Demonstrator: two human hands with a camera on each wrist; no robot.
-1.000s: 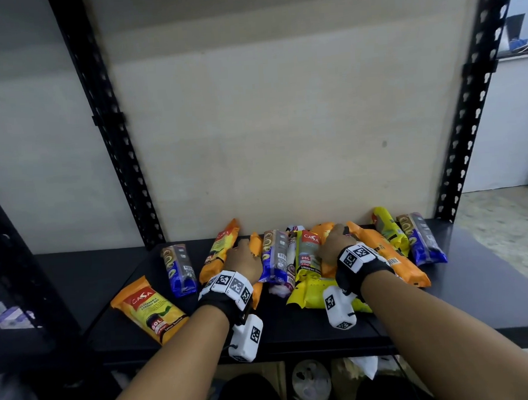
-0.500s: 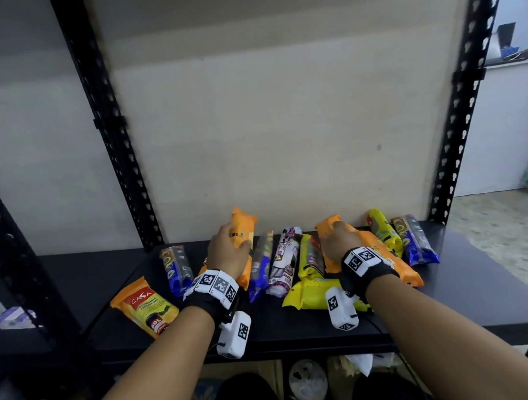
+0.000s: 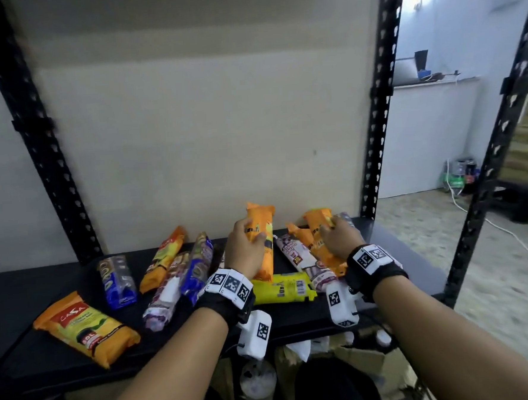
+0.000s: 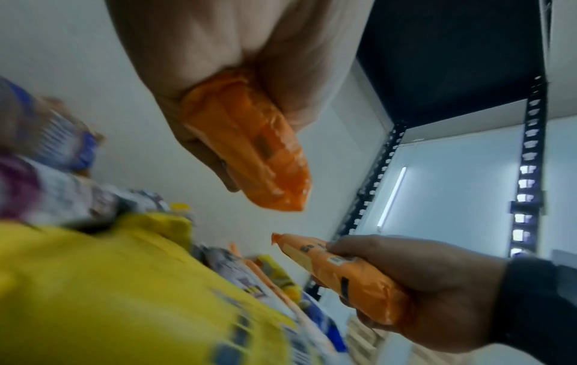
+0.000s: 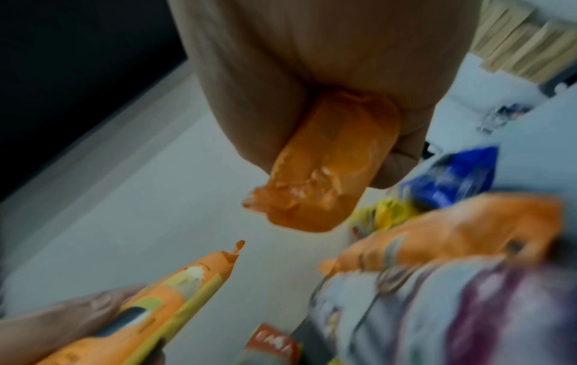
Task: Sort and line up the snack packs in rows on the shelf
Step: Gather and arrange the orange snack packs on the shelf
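Observation:
Several snack packs lie jumbled on the black shelf [image 3: 392, 253]. My left hand [image 3: 244, 247] grips an orange pack [image 3: 263, 230] and holds it tilted up above the heap; the left wrist view shows the same orange pack [image 4: 249, 145] wrapped by my fingers. My right hand [image 3: 336, 235] grips a second orange pack [image 3: 316, 224], seen up close as an orange pack [image 5: 321, 168]. Below them lie a yellow pack [image 3: 280, 288], a white and purple pack [image 3: 303, 259] and another orange pack [image 3: 328, 257].
To the left lie a blue pack [image 3: 117, 280], an orange-red pack [image 3: 162, 258], a white-purple pack [image 3: 166, 292], another blue pack [image 3: 198, 265] and a large orange "CASA" pack [image 3: 85, 326] near the front edge. Black perforated uprights [image 3: 374, 100] frame the shelf.
Both hands have each taken an orange pack and lifted it off the heap. The head view has swung to the right, so the packs appear further left.

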